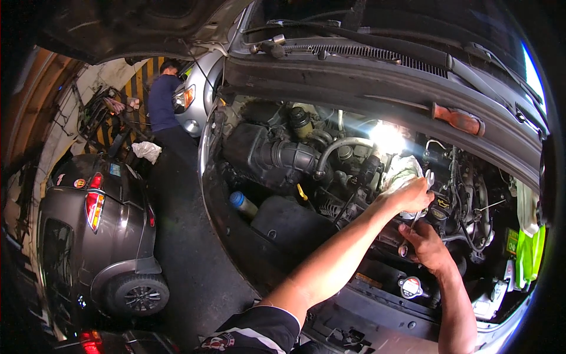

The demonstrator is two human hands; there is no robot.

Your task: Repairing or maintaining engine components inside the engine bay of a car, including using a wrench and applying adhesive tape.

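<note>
The wrench [430, 177] is over the engine [441, 204], just beside a pale cloth [402, 170]. The left hand [413, 196] is curled around it; the right hand [425, 245] is at its lower end, but I cannot tell if it pinches. With a loose grip, the wrench could drop into gaps below. A bump could roll the red-handled screwdriver [457, 120] off its ledge [330, 82].
</note>
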